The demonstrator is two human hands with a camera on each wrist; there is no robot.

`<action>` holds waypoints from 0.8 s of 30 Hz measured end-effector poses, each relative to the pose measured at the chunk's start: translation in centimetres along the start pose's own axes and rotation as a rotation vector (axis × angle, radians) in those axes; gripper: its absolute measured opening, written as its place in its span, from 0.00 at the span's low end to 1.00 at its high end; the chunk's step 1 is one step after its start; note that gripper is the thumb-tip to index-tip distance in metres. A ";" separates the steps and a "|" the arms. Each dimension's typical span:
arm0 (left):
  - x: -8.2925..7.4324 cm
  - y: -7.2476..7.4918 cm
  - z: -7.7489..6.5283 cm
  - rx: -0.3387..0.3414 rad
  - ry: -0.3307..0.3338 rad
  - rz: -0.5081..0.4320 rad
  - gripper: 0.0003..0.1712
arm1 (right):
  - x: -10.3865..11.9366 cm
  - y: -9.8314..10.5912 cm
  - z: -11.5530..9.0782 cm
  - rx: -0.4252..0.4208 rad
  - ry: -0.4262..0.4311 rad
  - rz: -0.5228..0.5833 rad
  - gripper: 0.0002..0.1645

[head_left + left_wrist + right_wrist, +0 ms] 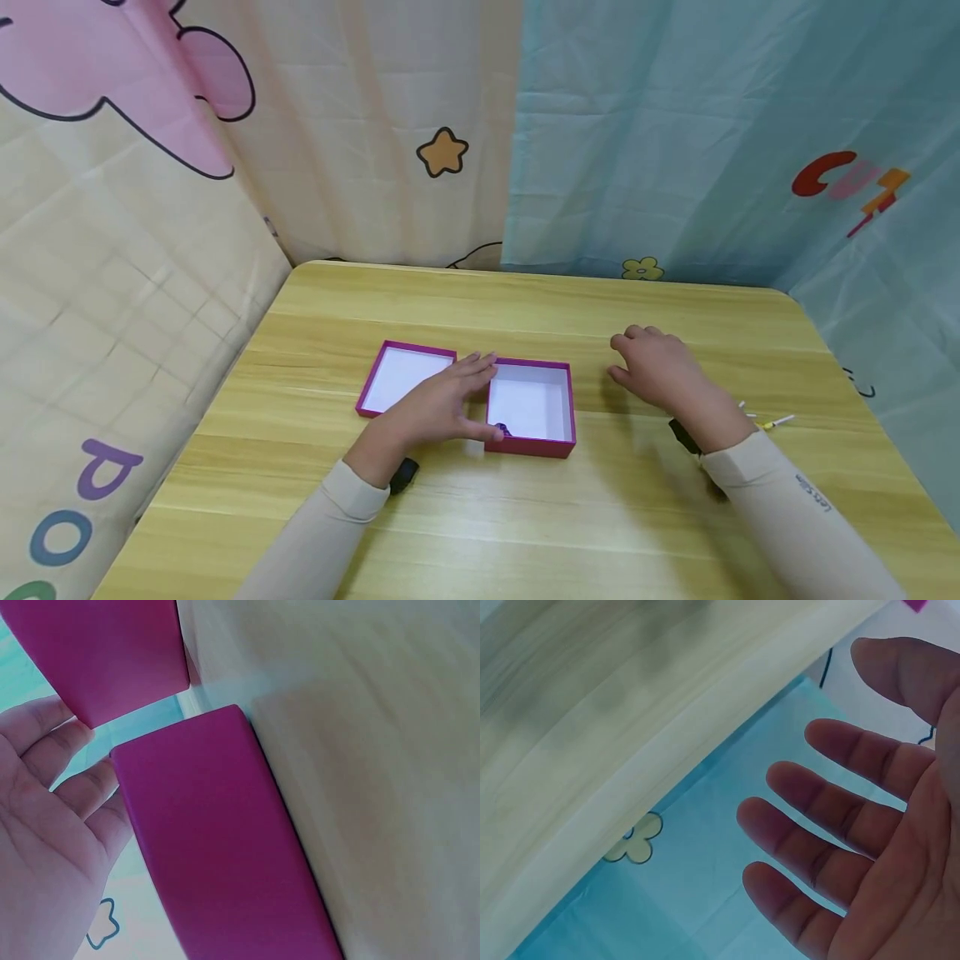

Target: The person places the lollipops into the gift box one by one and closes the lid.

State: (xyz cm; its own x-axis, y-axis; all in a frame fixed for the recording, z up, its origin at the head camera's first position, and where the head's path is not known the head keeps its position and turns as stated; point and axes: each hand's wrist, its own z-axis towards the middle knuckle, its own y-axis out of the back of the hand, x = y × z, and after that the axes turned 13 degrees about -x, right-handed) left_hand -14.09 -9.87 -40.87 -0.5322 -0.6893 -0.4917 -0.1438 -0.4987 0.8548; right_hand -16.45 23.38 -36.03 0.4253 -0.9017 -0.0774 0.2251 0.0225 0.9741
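A magenta box (531, 448) with a white inside stands on the table, its top uncovered. Just left of it is a shallower magenta tray or lid (371, 377), also white inside. My left hand (435, 404) reaches over the gap between them. Its fingertips touch the box's left side, also in the left wrist view, where the box wall (120, 656) is above and the shallow piece (217, 840) below. The thumb lies at the near left corner, beside a small dark purple thing (502, 429), partly hidden. My right hand (660, 367) hovers right of the box, holding nothing, fingers extended.
Several thin white sticks, one with a yellow part (772, 424), lie on the wooden table (525, 525) by my right wrist, partly covered by it. Printed curtains (360, 125) hang along the table's back and sides.
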 end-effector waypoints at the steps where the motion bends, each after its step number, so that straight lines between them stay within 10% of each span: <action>1: 0.0 0.0 0.0 0.001 -0.003 0.000 0.60 | -0.3 0.0 -0.1 -0.002 -0.004 -0.003 0.20; 24: 0.3 0.0 0.1 -0.005 0.006 -0.020 0.60 | -5.6 -1.4 -4.5 0.188 -0.242 0.261 0.26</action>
State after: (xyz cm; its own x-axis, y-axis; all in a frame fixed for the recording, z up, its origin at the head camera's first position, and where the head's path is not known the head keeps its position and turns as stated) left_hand -14.31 -9.99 -40.99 -0.5242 -0.6820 -0.5100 -0.1507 -0.5150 0.8438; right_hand -15.20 30.36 -37.91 0.2234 -0.9521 0.2086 -0.0373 0.2055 0.9779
